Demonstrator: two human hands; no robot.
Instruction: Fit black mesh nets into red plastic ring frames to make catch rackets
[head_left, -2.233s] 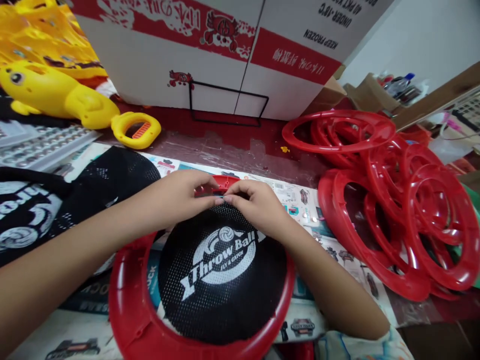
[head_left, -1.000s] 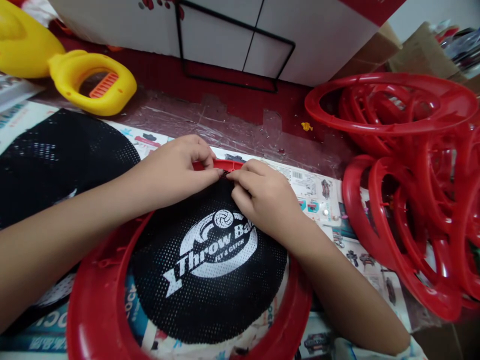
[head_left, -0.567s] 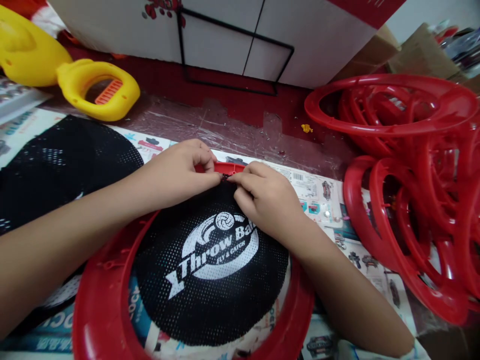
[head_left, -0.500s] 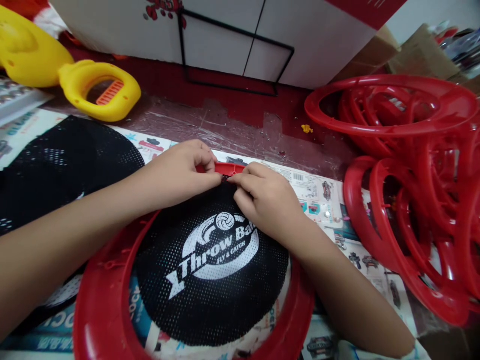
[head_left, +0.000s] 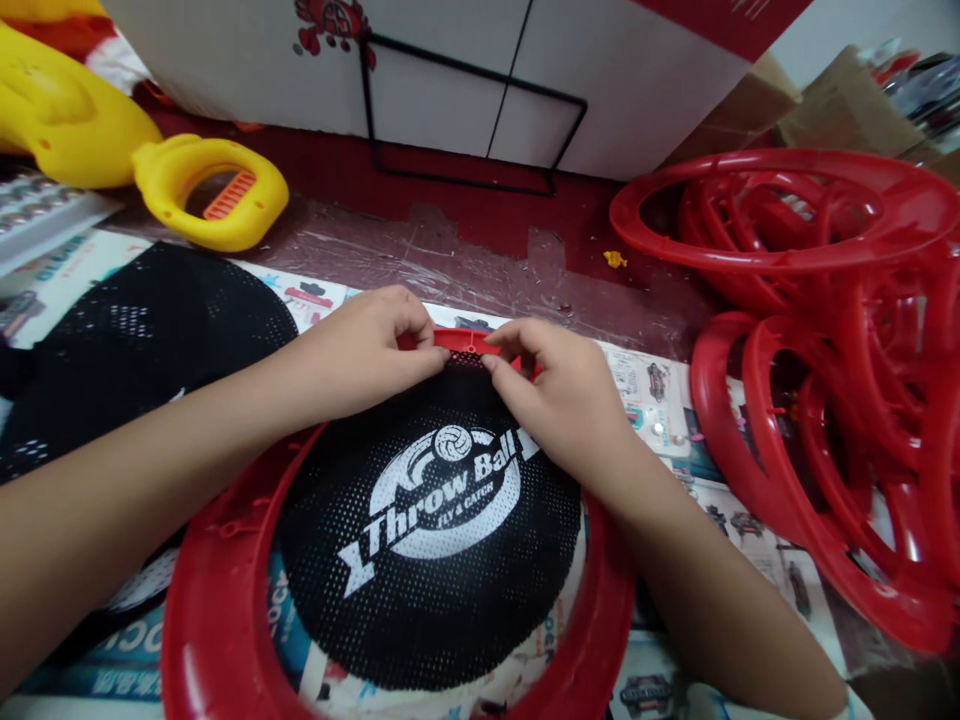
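A round black mesh net (head_left: 439, 600) with white "Throw Ball" print lies across the opening of a red plastic ring (head_left: 217, 600). The net's far edge meets the ring's inner rim, near a small peg. There my left hand (head_left: 382, 335) is closed, its thumb pressing the net's edge and its fingers curled over the rim. Just right of it, my right hand (head_left: 559, 385) has its thumb on the net's edge and its bent fingers at the red rim. Along the sides and near edge, a gap shows between net and ring.
More red rings (head_left: 840, 400) are piled at the right. Other black nets (head_left: 165, 330) lie at the left, below a yellow toy with a looped handle (head_left: 225, 235). A white box (head_left: 450, 80) and a black wire stand (head_left: 465, 180) are at the back. Printed sheets (head_left: 652, 380) cover the tabletop.
My right hand has shifted slightly right along the rim and its fingers have spread a little, uncovering the peg. My left hand stays at the net's edge.
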